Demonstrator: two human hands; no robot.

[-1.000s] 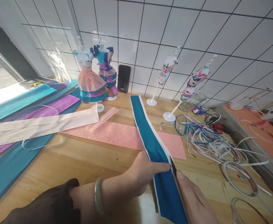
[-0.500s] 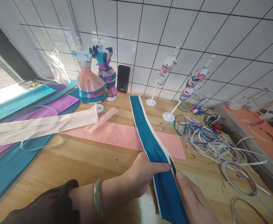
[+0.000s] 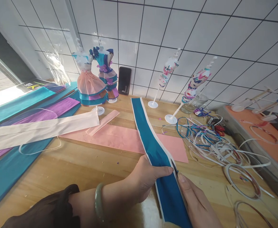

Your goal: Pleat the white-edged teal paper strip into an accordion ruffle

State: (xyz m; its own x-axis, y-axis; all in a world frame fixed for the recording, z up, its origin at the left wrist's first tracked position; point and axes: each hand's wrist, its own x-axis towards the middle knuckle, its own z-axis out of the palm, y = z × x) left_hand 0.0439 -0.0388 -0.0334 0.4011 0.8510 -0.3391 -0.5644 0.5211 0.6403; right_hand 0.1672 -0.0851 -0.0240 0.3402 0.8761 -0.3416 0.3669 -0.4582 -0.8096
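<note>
A long blue ribbon point(image 3: 153, 142) with white edges runs from the back of the table toward me. My left hand point(image 3: 145, 175) pinches it, thumb on top and fingers underneath. At its right white edge, my right hand point(image 3: 197, 198) is closed around scissors point(image 3: 174, 167), of which only a dark pointed blade shows. The tip lies on the white border, close beside my left thumb. The handles are hidden by my right hand. Beneath the blue ribbon, a wide pink ribbon point(image 3: 120, 138) lies across the table.
White, purple and teal ribbons point(image 3: 41, 126) lie at left. Dressed mini mannequins point(image 3: 91, 85) and a phone point(image 3: 125, 80) stand at the back, with two slimmer mannequins point(image 3: 168, 71) farther right. Tangled thin trimmings point(image 3: 207, 142) cover the right side, beside an orange-topped box point(image 3: 255, 129).
The scissors' blade shows slightly more beside my left thumb. Both hands and the blue ribbon stay almost in place; the whole view has shifted a little.
</note>
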